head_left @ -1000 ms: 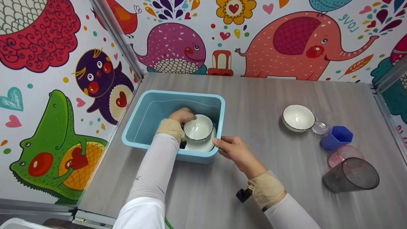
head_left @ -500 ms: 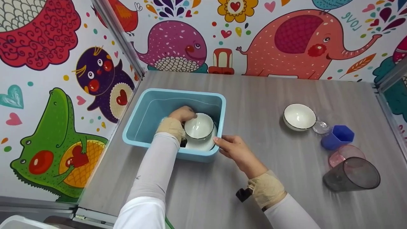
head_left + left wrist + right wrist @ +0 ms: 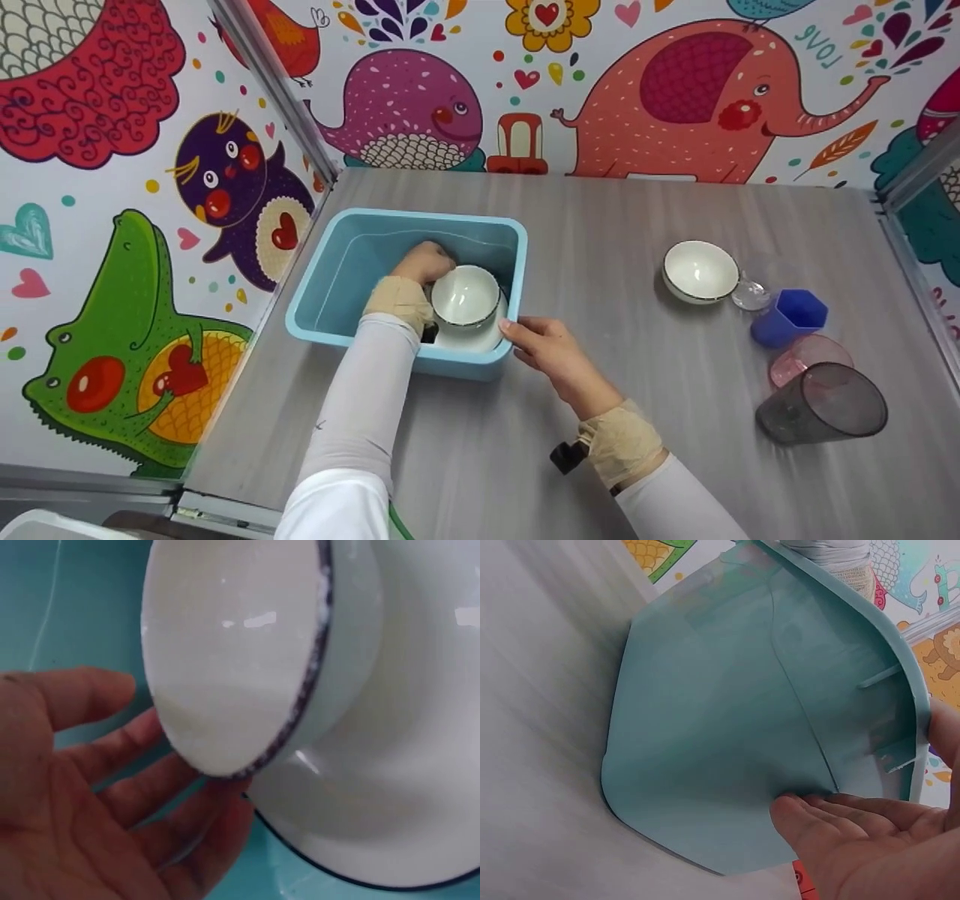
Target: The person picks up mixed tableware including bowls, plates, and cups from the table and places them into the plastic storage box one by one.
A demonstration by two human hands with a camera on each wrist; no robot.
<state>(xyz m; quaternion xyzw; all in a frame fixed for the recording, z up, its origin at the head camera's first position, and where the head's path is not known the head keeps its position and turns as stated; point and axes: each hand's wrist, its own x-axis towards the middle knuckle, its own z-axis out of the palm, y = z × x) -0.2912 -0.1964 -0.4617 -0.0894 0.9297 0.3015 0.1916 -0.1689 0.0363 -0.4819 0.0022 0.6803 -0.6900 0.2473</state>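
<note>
A small white bowl [image 3: 465, 295] with a dark rim sits on a wider white dish [image 3: 471, 341] inside the light-blue plastic tub [image 3: 405, 363]. My left hand [image 3: 424, 261] reaches into the tub at the bowl's left side. In the left wrist view the thumb stands apart from the bowl, and the spread, loosely bent fingers [image 3: 154, 784] lie by the rim and partly behind it. At the tub's near right corner my right hand [image 3: 553, 351] pinches the rim, thumb on top, with its other fingers [image 3: 847, 817] against the outer wall.
Right of the tub stand a second white bowl [image 3: 700, 271], a clear glass [image 3: 750, 294], a blue hexagonal cup [image 3: 789, 318], a pink cup [image 3: 806, 358] and a grey tumbler [image 3: 821, 405]. Patterned panels [image 3: 675, 97] close off the back and left of the table [image 3: 600, 247].
My left hand has moved slightly up and left, its fingers drawing back from the bowl's rim. The bowl stays on the dish, and my right hand keeps its hold on the tub.
</note>
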